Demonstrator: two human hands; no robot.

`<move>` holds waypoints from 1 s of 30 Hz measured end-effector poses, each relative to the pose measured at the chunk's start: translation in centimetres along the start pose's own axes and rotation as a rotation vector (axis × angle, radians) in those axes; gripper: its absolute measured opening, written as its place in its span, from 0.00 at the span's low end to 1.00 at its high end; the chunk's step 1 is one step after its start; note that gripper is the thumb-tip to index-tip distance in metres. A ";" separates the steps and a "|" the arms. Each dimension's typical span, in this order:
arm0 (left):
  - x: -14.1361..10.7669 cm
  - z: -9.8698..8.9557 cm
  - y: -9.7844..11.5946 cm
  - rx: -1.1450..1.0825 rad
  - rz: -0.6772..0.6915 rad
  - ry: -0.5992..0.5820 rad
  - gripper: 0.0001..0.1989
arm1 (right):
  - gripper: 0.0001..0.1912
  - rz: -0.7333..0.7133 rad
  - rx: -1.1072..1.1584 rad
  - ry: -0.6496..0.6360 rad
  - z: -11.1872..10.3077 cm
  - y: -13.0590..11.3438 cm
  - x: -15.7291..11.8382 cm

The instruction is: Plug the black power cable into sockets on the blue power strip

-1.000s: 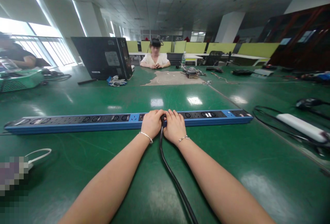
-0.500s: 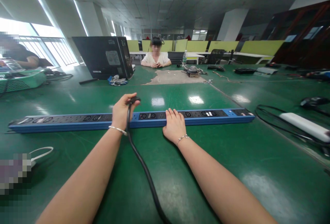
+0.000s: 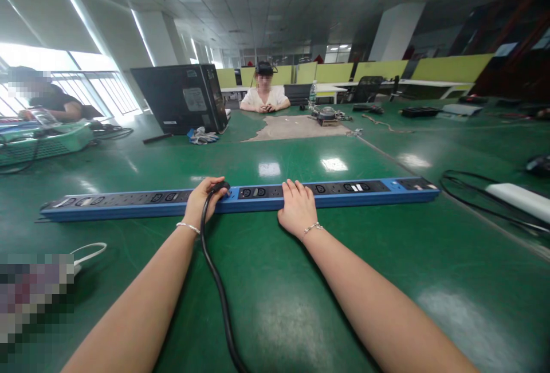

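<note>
A long blue power strip (image 3: 129,210) with rows of black sockets lies across the green table (image 3: 275,281). My left hand (image 3: 204,200) is closed around the plug end of a thick black power cord (image 3: 217,281), just over the strip left of its middle. Whether the plug sits in a socket is hidden by my fingers. The cord runs down from that hand toward the table's near edge. My right hand (image 3: 298,208) lies over the strip right of its middle, fingers stretched across the top and thumb at the near side.
A black computer case (image 3: 172,101) stands at the back left beside a pair of gloves (image 3: 201,136). Further left is a green basket (image 3: 64,144). A white power strip (image 3: 519,201) with black cables lies at right. Another person (image 3: 264,95) sits across the table.
My left hand has lowered the plug onto the blue power strip. My right hand keeps its place on the strip. The whole view has shifted slightly.
</note>
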State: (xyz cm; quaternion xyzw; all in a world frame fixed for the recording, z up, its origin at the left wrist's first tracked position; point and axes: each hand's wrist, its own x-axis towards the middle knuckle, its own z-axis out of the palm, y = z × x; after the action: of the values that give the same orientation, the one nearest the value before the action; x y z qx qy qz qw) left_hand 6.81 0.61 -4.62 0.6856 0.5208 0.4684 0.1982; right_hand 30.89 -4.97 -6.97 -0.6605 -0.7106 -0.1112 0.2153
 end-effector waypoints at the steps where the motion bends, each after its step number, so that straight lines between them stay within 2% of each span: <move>1: 0.1 0.1 -0.1 0.006 -0.001 0.006 0.18 | 0.34 0.002 0.001 0.004 0.0 0.0 0.0; 10: 0.1 0.6 -0.9 0.106 0.029 0.020 0.18 | 0.34 0.006 0.001 0.006 0.1 -0.1 0.0; 16: -0.4 0.6 -0.1 0.256 0.146 0.027 0.16 | 0.34 0.003 0.002 0.008 0.0 -0.1 0.0; 21: -0.5 0.6 -0.3 0.315 0.225 0.004 0.16 | 0.33 0.001 -0.002 0.009 -0.1 -0.1 -0.1; 30: -1.1 0.8 -0.2 0.295 0.195 0.028 0.15 | 0.33 -0.006 -0.009 0.027 0.1 0.0 0.0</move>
State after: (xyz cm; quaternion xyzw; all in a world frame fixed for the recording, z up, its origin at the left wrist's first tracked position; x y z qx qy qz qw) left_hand 7.38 -0.09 -5.64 0.7481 0.5173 0.4135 0.0420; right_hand 30.85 -4.94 -7.09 -0.6579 -0.7090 -0.1238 0.2215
